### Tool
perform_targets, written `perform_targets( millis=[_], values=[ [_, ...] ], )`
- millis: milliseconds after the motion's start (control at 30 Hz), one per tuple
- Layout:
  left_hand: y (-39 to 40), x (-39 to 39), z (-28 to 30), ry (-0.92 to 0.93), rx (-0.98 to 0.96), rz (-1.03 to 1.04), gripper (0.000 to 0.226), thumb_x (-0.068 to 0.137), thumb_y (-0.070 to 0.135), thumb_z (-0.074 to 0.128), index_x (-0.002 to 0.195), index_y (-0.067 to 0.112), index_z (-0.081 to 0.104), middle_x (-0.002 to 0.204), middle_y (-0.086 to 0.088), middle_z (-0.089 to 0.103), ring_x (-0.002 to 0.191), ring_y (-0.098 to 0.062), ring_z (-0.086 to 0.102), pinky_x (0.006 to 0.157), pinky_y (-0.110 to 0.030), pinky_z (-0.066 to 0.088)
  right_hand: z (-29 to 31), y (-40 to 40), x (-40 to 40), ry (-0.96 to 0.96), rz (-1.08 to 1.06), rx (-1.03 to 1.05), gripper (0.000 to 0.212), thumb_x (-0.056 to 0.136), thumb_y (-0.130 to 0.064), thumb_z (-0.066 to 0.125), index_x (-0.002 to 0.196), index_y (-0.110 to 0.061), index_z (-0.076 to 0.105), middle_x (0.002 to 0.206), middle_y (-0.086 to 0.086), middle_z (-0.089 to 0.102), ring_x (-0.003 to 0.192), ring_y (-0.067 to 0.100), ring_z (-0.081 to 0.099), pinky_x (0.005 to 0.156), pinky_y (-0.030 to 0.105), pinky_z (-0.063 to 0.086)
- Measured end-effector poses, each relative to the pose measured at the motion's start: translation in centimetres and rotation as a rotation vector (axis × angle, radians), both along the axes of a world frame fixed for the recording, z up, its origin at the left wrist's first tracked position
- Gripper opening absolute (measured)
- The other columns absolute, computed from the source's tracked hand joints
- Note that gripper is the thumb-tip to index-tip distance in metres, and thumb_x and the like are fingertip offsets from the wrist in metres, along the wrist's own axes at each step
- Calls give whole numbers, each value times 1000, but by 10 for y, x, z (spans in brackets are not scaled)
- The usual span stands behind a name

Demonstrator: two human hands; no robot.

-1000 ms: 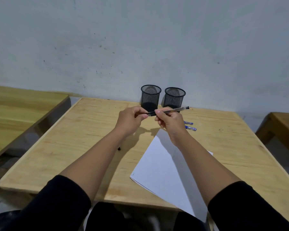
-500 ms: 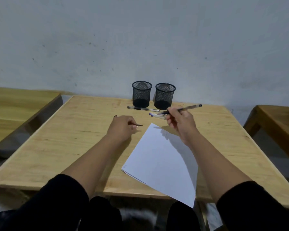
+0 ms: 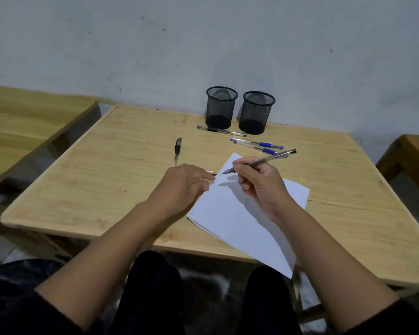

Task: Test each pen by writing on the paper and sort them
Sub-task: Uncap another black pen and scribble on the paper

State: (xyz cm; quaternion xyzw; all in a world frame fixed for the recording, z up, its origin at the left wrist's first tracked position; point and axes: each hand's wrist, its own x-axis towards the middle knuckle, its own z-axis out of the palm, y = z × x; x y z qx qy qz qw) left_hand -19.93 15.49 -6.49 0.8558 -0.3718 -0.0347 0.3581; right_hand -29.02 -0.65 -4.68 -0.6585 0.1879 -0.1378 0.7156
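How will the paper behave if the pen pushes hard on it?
The paper looks thin and floppy, so it may slide on the smooth table. Its near corner overhangs the edge, so it could sag there. The left hand by its edge probably steadies it.

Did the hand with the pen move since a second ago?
Yes. The right hand with the pen came down and toward the person, away from the two black cups, and now hovers over the top corner of the paper.

The left hand [image 3: 184, 182] covers the near end of a pen [image 3: 177, 151] at its 12 o'clock. The paper's [image 3: 230, 213] far-right part hides behind the right hand [image 3: 259, 182]. Both hands are blurred.
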Motion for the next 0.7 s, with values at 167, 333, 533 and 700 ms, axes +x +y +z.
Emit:
perform_targets(
  millis=[167,333,533,700],
  values=[
    [31,-7,-17,-47,48,-70,20,81,15,68,100,21,72,104,5,72,100,-6,58,84,-3,32,-4,26,-13,61,154,18,16,93,-13,53,77,-13,58,56,4,59,40,13,47,37,20,29],
    [38,-5,-31,-23,-26,-48,19,81,20,68,99,24,72,101,8,72,101,-4,58,94,-21,40,-14,40,-11,84,246,-47,11,91,-5,52,80,-8,54,55,8,60,39,18,48,36,20,27],
    [37,-3,-33,-49,-56,-66,17,79,20,70,96,22,73,99,6,73,98,-4,58,88,-14,40,-22,47,4,43,243,-401,8,81,-2,59,79,-10,57,48,-7,51,44,5,46,47,17,38],
    [37,-3,-33,-57,-82,-64,18,79,20,69,96,20,73,98,4,74,97,-7,60,88,-21,43,-36,51,3,-4,275,-483,1,81,-4,59,80,-4,58,50,-11,42,48,3,37,48,15,33]
  ],
)
